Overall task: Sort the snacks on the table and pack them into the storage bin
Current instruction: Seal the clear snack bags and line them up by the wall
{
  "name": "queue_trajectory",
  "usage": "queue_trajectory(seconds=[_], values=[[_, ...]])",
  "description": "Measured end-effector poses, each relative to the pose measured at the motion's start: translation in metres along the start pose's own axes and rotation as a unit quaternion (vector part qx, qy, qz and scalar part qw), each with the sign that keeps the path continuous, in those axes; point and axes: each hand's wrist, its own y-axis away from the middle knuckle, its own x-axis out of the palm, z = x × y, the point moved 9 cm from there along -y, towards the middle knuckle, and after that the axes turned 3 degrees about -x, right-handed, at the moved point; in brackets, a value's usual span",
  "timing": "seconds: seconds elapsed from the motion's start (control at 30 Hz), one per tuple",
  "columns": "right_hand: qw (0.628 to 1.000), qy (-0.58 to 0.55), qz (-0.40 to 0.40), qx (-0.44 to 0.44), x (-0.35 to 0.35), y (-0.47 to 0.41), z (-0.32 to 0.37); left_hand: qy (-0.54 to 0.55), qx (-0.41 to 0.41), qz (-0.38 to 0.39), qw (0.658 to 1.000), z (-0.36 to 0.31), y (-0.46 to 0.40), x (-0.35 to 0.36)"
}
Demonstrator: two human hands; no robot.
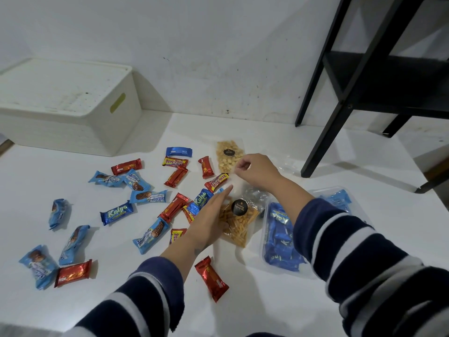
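Many wrapped snacks lie scattered on the white table [267,300]: dark blue Kalpa bars [116,212], light blue bars [73,242], and red bars [211,278]. In the middle lies a clear bag of orange stick snacks [239,227] with a round black label. My left hand [209,217] lies with straight fingers against the bag's left side. My right hand [257,170] pinches the clear top edge of that bag. A second clear bag of pale nuts [228,154] lies just beyond. The white storage bin [65,105] stands at the back left with its lid on.
A clear plastic tray [264,261] packed with blue Kalpa bars sits under my right forearm, and another clear tray [337,197] with blue packs is behind it. A black shelf frame [340,110] stands at the back right. The white wall runs behind the table.
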Motion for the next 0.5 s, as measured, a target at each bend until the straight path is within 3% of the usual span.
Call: queue_trajectory(seconds=[0.2, 0.37, 0.5], values=[[1.000, -0.016, 0.018, -0.009, 0.001, 0.002, -0.003, 0.005, -0.017, -0.006, 1.000, 0.003, 0.001, 0.000], [0.995, 0.051, 0.076, 0.036, -0.019, 0.015, -0.027, 0.019, -0.053, 0.000, 0.998, 0.020, 0.003, -0.005], [0.993, 0.090, 0.065, 0.034, -0.026, 0.021, -0.034, 0.043, -0.059, -0.004, 0.997, 0.023, 0.001, -0.003]])
